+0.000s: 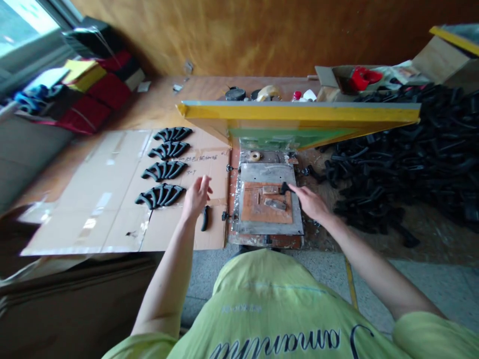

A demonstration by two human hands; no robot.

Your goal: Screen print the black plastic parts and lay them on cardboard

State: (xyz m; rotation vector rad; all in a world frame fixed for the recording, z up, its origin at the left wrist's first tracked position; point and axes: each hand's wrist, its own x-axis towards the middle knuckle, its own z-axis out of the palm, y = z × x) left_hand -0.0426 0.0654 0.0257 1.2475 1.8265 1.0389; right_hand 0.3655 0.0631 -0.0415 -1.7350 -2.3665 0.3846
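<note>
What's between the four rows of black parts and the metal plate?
Head view: left hand, a lone black part and handwriting on the cardboard, then two black knobs.

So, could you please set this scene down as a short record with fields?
Left hand: loosely open, nothing seen in it
Right hand: fingertips on a black part, over the plate
Cardboard: four fanned rows, plus a lone part near the left hand
Frame: yellow-edged, raised above the plate
Heap: jumbled black parts, right of the plate
</note>
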